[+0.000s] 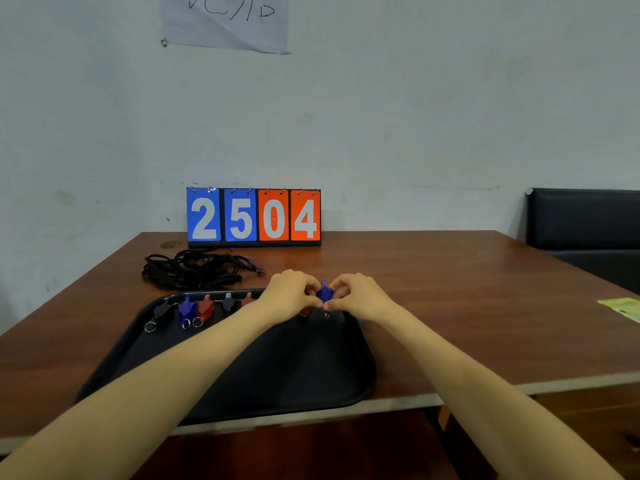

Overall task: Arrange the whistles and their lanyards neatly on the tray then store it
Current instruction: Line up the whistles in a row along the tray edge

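A black tray (277, 372) lies on the table's near edge. Along its far rim stand several whistles in a row: a black whistle (161, 310), a blue one (186, 307), a red one (206, 307), another black one (228, 301) and a red one (248, 299), most with metal rings. My left hand (291, 292) and my right hand (360, 295) meet over the tray's far right part and both pinch a blue whistle (324, 292). A further red whistle (304, 310) shows just under my left hand. A tangle of black lanyards (197, 270) lies on the table behind the tray.
A flip scoreboard (254, 216) reading 2504 stands at the table's back against the wall. A black chair (585, 223) is at the right. A yellow-green paper (621, 306) lies at the table's right edge. The brown table (450, 289) stretches to the right.
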The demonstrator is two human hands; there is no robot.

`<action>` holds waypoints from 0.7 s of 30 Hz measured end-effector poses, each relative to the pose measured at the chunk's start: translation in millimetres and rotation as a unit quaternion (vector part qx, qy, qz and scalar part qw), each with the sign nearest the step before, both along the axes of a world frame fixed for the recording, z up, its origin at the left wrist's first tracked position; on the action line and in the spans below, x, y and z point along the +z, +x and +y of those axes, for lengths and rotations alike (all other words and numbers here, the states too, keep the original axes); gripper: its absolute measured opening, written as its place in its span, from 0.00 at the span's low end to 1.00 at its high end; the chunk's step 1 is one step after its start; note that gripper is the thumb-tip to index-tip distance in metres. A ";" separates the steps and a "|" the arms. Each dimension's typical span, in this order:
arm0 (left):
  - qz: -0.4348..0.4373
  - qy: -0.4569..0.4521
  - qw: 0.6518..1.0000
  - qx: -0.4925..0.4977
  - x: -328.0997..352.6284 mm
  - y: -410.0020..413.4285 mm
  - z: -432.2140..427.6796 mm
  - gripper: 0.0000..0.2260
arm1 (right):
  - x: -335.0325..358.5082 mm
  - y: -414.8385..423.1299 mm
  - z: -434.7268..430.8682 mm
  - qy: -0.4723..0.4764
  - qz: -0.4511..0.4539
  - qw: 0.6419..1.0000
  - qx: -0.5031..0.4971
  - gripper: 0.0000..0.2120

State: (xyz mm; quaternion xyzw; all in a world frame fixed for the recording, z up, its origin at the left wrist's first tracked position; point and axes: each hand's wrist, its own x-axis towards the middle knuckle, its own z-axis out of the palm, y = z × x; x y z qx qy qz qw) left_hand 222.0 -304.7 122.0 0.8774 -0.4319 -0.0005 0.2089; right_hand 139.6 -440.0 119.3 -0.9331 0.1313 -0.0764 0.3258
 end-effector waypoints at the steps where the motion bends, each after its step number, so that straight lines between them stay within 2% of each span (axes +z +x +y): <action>1: -0.015 0.007 1.000 -0.006 0.5 -0.2 -0.6 0.16 | -1.3 0.6 -0.9 -0.003 0.005 1.000 -0.001 0.19; 6: -0.091 0.053 0.994 -0.008 -0.9 3.7 -2.9 0.15 | -7.2 4.6 -5.5 -0.028 0.026 0.999 -0.012 0.19; 9: -0.096 0.076 0.992 0.004 -7.3 9.8 -6.1 0.15 | -10.6 7.2 -6.9 -0.056 0.035 0.998 -0.019 0.19; 15: -0.124 0.066 0.990 0.017 -14.7 10.8 -10.2 0.16 | -11.9 8.3 -8.9 -0.096 0.055 0.993 -0.031 0.19; 21: -0.163 0.071 0.984 -0.011 -16.2 10.7 -5.7 0.12 | -11.4 10.8 -7.1 -0.123 0.062 0.990 -0.032 0.20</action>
